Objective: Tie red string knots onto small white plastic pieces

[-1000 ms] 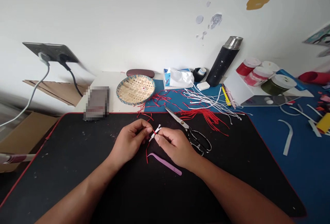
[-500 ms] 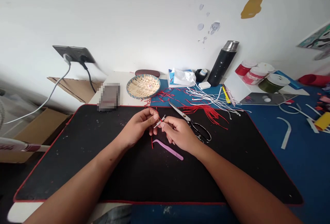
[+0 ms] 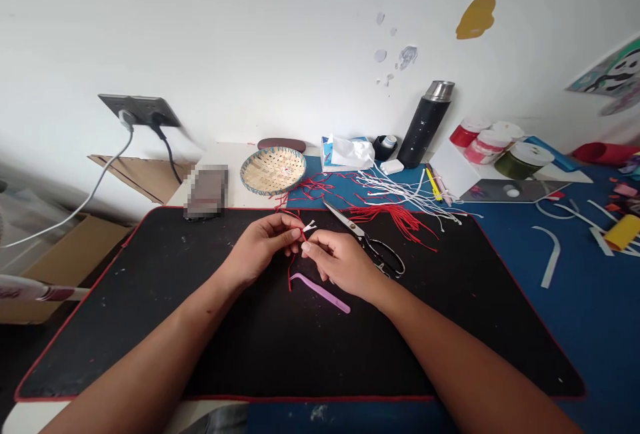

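Note:
My left hand (image 3: 263, 244) and my right hand (image 3: 343, 264) meet above a black desk mat (image 3: 125, 307), with their fingertips pinching a red cord (image 3: 291, 275). A small white forked piece (image 3: 309, 226) sticks up from the cord between my fingers, and its lower part is hidden. The cord's loose end hangs below my hands. Just under my right hand lies a pink plastic tool (image 3: 320, 293). Steel scissors with black handles (image 3: 381, 256) sit beside my right hand, partly hidden by it.
A woven bamboo basket (image 3: 273, 171) and tangled red cords (image 3: 387, 216) lie beyond the mat, beside white cords (image 3: 405, 189). Further back are a tissue pack (image 3: 347, 154), a black thermos flask (image 3: 425, 124) and paint jars (image 3: 486, 145). Paper strips lie on the blue desk at right.
My hands have closed in, so less of the white piece shows between my fingers. The whole scene has shifted slightly in view as my head moved.

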Available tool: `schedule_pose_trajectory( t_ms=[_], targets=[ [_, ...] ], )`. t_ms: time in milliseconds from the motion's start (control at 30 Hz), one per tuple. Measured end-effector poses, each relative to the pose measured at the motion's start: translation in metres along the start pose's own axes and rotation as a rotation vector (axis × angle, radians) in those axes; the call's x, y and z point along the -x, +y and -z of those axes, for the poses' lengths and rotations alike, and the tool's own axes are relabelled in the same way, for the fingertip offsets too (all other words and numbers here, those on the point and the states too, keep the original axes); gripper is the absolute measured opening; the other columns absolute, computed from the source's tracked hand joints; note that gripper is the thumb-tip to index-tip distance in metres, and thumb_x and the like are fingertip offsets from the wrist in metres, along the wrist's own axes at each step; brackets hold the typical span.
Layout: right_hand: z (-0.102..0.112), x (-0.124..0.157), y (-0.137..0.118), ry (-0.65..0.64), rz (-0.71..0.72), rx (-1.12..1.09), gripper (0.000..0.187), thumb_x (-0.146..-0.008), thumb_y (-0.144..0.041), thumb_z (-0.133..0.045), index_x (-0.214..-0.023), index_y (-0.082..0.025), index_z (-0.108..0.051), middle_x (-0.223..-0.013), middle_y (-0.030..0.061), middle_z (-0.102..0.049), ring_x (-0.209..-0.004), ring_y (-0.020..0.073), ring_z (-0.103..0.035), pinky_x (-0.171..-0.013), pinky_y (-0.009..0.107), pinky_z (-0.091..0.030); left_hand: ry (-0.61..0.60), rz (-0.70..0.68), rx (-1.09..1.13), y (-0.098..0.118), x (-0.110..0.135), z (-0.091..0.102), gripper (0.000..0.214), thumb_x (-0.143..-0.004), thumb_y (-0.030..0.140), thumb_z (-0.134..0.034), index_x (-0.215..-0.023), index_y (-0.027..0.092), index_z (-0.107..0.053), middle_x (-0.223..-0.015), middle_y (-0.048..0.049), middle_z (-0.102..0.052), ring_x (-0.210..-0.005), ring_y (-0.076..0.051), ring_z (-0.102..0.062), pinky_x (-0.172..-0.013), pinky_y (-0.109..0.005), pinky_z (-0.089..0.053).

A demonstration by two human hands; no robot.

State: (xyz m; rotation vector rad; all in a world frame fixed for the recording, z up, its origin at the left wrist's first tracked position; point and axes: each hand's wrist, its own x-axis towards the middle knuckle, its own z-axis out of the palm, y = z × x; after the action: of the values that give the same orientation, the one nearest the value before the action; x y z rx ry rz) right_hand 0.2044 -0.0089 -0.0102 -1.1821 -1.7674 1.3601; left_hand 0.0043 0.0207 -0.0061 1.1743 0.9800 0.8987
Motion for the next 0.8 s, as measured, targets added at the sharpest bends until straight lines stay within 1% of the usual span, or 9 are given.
schedule_pose_trajectory(
  t_ms=[67,133,267,367,533,600,700,800],
  targets=[
    [0.002,-0.001,0.001,-0.005,-0.026,-0.05,0.03,-0.105,-0.043,-0.054,-0.091,-0.019,-0.066,-0.053,-0.0061,-0.055,-0.044,0.0094,-0.051,-0.047,0.02,-0.039,0.038,-0.019,-0.005,-0.001,0.0,0.001,0.032,-0.079,0.043,-0.086,-0.093,0.017,-0.074,-0.074,-0.0022,-0.069,-0.063,-0.014,-0.06,-0.06,-0.026,-0.048],
    [0.003,-0.003,0.002,0.023,-0.059,-0.124,0.03,-0.104,-0.046,-0.054,-0.093,-0.02,-0.065,-0.052,-0.0066,-0.054,-0.041,0.0095,-0.049,-0.043,0.02,-0.038,0.058,-0.034,-0.007,-0.002,0.0,0.003,0.03,-0.08,0.042,-0.086,-0.094,0.017,-0.075,-0.072,-0.0019,-0.068,-0.063,-0.015,-0.059,-0.059,-0.026,-0.046],
    [0.006,-0.007,0.005,0.105,-0.082,-0.253,0.033,-0.101,-0.052,-0.056,-0.096,-0.02,-0.063,-0.054,-0.0067,-0.055,-0.041,0.0102,-0.049,-0.037,0.019,-0.038,0.06,-0.049,-0.021,-0.003,0.0,0.005,0.029,-0.081,0.042,-0.085,-0.094,0.017,-0.077,-0.071,-0.0009,-0.067,-0.062,-0.013,-0.056,-0.058,-0.025,-0.044],
    [0.006,-0.009,0.004,0.131,-0.071,-0.292,0.035,-0.099,-0.055,-0.057,-0.097,-0.02,-0.062,-0.057,-0.0066,-0.055,-0.043,0.0101,-0.051,-0.037,0.018,-0.039,0.058,-0.044,-0.058,0.0,0.002,0.002,0.03,-0.08,0.043,-0.086,-0.093,0.017,-0.077,-0.073,-0.0006,-0.066,-0.062,-0.013,-0.056,-0.059,-0.025,-0.044],
    [0.005,-0.008,0.001,0.128,-0.09,-0.274,0.032,-0.096,-0.052,-0.062,-0.095,-0.02,-0.062,-0.058,-0.007,-0.054,-0.043,0.0094,-0.05,-0.036,0.018,-0.039,0.011,-0.022,-0.154,0.005,0.006,-0.005,0.032,-0.081,0.046,-0.084,-0.093,0.018,-0.077,-0.079,-0.0019,-0.068,-0.065,-0.014,-0.055,-0.061,-0.027,-0.046],
    [0.005,-0.008,0.001,0.128,-0.09,-0.277,0.03,-0.095,-0.05,-0.063,-0.093,-0.02,-0.062,-0.057,-0.0072,-0.054,-0.042,0.0093,-0.049,-0.036,0.018,-0.038,-0.014,-0.014,-0.142,0.006,0.006,-0.006,0.034,-0.083,0.047,-0.083,-0.098,0.018,-0.076,-0.082,-0.0028,-0.068,-0.067,-0.015,-0.056,-0.063,-0.028,-0.048],
    [0.006,-0.009,0.004,0.157,-0.076,-0.288,0.03,-0.095,-0.05,-0.063,-0.093,-0.02,-0.063,-0.055,-0.0073,-0.054,-0.041,0.0095,-0.048,-0.036,0.019,-0.038,-0.077,0.013,-0.093,0.005,0.006,-0.005,0.043,-0.081,0.044,-0.085,-0.112,0.019,-0.071,-0.092,-0.0035,-0.069,-0.072,-0.016,-0.06,-0.066,-0.029,-0.051],
    [0.007,-0.01,0.006,0.201,-0.052,-0.293,0.03,-0.096,-0.05,-0.062,-0.094,-0.02,-0.064,-0.053,-0.007,-0.055,-0.04,0.0099,-0.048,-0.037,0.02,-0.039,-0.129,0.026,-0.08,0.004,0.006,-0.006,0.046,-0.079,0.038,-0.087,-0.114,0.019,-0.066,-0.095,-0.0025,-0.068,-0.076,-0.016,-0.06,-0.067,-0.029,-0.051]
  ],
)
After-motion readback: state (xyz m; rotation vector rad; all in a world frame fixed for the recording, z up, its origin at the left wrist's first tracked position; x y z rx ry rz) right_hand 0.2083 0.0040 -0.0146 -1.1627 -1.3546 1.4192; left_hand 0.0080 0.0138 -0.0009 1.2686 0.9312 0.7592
